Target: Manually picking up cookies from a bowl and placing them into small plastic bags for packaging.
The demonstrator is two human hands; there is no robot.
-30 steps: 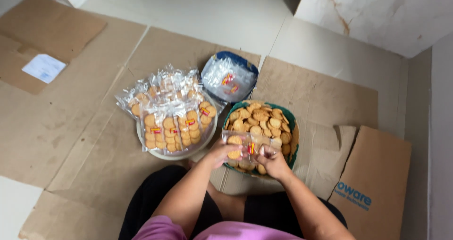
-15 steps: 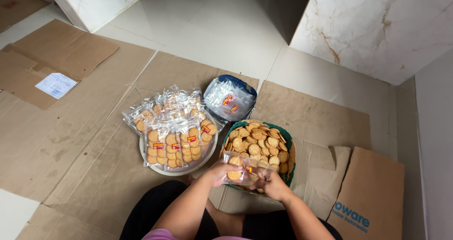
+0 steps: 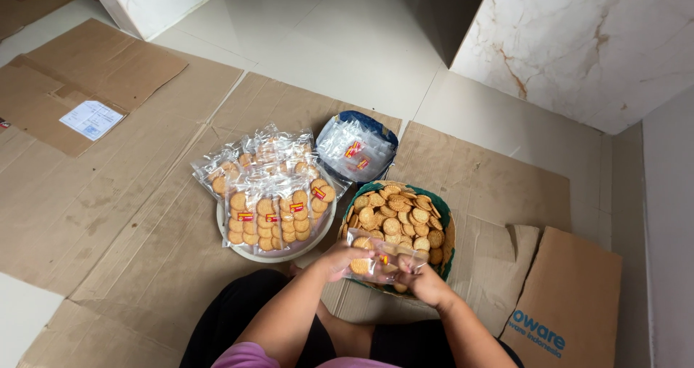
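- The left hand (image 3: 340,258) pinches the left edge of a small clear bag (image 3: 379,256), fingers closed on the plastic.
- The right hand (image 3: 423,280) grips the bag's right side, fingers curled around it; whether a biscuit sits between those fingers is hard to tell.
- The clear bag is held between both hands over the near rim of the basket and has round biscuits inside and a small red-and-yellow label near its middle.
- The basket (image 3: 444,216), green-lined and round, sits just beyond the hands and is heaped with loose golden biscuits (image 3: 394,212).
- To its left, a pale round tray (image 3: 278,254) carries a fanned pile of filled bags (image 3: 269,194), each showing rows of biscuits and a red-and-yellow label.
- Behind the basket, a dark blue bowl (image 3: 379,126) holds a stack of empty clear bags (image 3: 350,147) with the same small labels.
- Flattened brown cardboard (image 3: 130,194) covers the floor; one sheet far left bears a white rectangular paper label (image 3: 92,120).
- A brown carton (image 3: 571,296) with blue lettering lies at the right.
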